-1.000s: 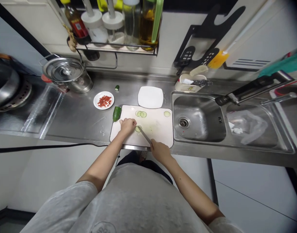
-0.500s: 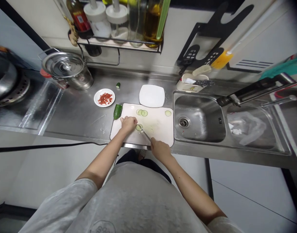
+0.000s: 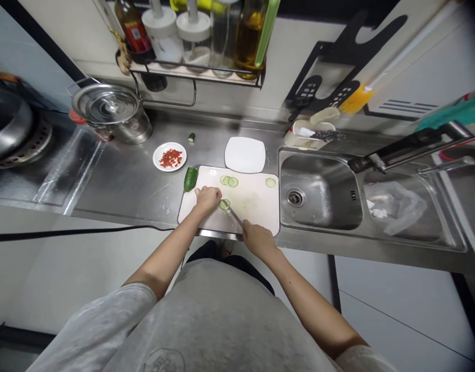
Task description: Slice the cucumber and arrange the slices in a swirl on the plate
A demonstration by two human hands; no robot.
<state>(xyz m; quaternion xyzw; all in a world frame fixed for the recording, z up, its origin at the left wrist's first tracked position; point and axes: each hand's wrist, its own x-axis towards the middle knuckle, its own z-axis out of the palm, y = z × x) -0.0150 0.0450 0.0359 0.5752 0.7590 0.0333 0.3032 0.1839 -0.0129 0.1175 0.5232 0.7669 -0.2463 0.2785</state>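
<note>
On the white cutting board (image 3: 260, 206), a round cucumber slice (image 3: 223, 205) lies under the tip of a knife (image 3: 236, 216). My right hand (image 3: 258, 239) is closed around the knife's handle at the board's near edge. With curled fingers, my left hand (image 3: 208, 199) rests just left of that slice; whatever its fingertips pinch is hidden. Several overlapping cucumber slices (image 3: 232, 182) lie farther back on the board, and a single slice (image 3: 270, 182) is near its right corner. A cut piece of cucumber (image 3: 190, 179) leans at the board's left edge.
Behind the board sits a white square plate (image 3: 245, 154). To its left are a cucumber end (image 3: 191, 137) and a small plate (image 3: 157, 161) of chopped red bits. A lidded steel pot (image 3: 132, 124) stands farther left. The sink (image 3: 318, 191) adjoins on the right, under a faucet (image 3: 408, 147).
The whole view has shifted slightly. Both hands, the knife and the slices keep nearly the same places on the board.
</note>
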